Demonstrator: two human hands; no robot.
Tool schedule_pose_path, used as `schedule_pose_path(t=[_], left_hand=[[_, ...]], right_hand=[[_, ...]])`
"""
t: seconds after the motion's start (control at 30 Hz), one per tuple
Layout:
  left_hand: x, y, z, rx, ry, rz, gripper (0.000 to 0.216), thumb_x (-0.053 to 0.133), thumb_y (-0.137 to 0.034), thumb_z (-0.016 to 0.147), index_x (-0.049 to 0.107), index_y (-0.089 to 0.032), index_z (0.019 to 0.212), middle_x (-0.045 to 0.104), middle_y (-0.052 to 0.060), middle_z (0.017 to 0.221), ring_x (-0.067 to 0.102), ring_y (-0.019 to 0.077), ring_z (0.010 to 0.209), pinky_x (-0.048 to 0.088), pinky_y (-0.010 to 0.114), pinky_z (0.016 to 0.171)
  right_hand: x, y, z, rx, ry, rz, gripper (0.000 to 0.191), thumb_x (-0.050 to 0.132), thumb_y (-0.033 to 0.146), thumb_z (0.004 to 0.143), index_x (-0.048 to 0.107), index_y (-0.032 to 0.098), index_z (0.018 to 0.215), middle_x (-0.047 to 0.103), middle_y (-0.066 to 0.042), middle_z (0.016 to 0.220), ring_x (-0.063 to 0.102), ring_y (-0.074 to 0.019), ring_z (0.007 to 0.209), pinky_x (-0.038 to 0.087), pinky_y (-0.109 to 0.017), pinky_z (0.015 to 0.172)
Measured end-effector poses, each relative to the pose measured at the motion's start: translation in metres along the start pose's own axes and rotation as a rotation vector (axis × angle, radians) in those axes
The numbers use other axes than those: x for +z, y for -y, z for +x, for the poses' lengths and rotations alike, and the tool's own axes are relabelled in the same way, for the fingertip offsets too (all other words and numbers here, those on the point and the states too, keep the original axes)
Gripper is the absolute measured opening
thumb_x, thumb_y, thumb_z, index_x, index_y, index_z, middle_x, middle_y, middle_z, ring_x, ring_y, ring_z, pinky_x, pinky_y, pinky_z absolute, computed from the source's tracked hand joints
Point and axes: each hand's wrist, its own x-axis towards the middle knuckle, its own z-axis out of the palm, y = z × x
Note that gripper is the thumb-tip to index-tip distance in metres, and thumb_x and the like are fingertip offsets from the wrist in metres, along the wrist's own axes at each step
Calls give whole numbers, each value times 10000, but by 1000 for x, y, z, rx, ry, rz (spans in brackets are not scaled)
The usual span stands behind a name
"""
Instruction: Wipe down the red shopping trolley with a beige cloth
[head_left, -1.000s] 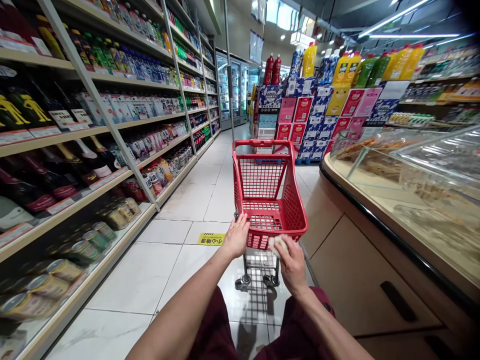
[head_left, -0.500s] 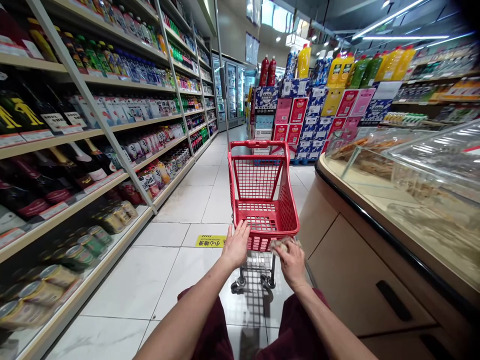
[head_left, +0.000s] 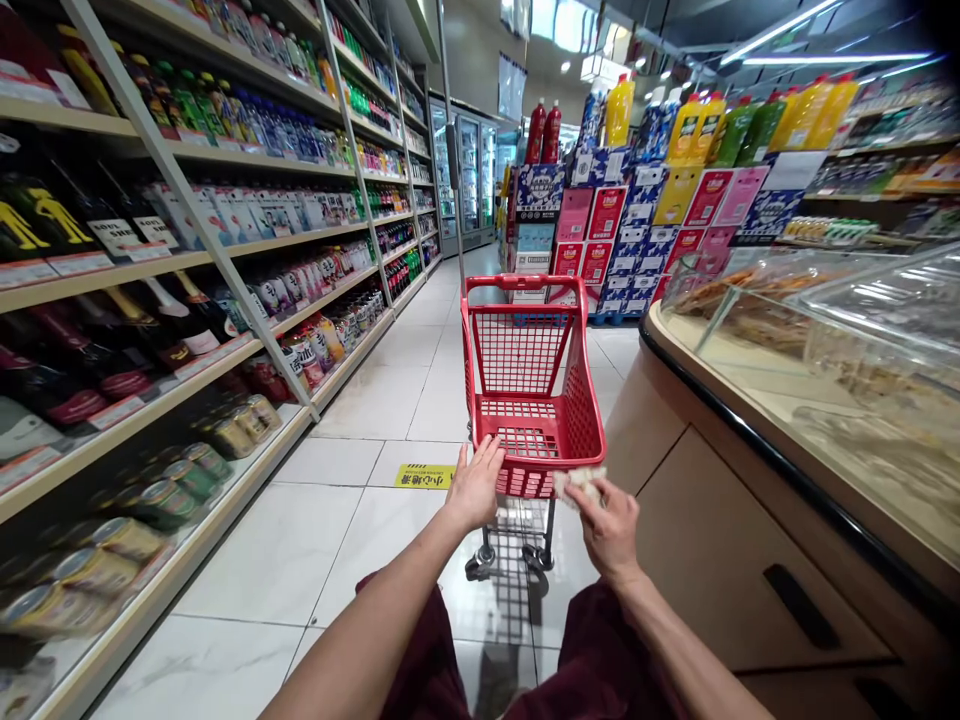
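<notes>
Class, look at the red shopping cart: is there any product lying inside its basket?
No: the red shopping cart shows only bare mesh floor and walls inside.
</notes>
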Motion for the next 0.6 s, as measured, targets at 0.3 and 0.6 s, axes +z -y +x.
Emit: schedule_pose_path(t=[0.3, 0.6], left_hand=[[0, 0, -1, 7, -6, -32, 725, 417, -82, 620, 259, -114, 1327, 166, 70, 1456, 63, 177, 1342, 35, 486, 1085], [5, -3, -4, -88, -23, -40, 758, 441, -46, 607, 259, -188, 1329, 33, 86, 1473, -25, 215, 1342, 39, 502, 1073]], right_hand=[[2, 13, 6, -22, 98, 41, 296, 466, 122, 779, 659, 304, 910, 551, -40, 1023, 498, -159, 912, 309, -328, 806], [6, 40, 5, -36, 169, 86, 325, 458, 104, 782, 649, 316, 938, 554, -47, 1025, 493, -164, 931, 307, -315, 781]])
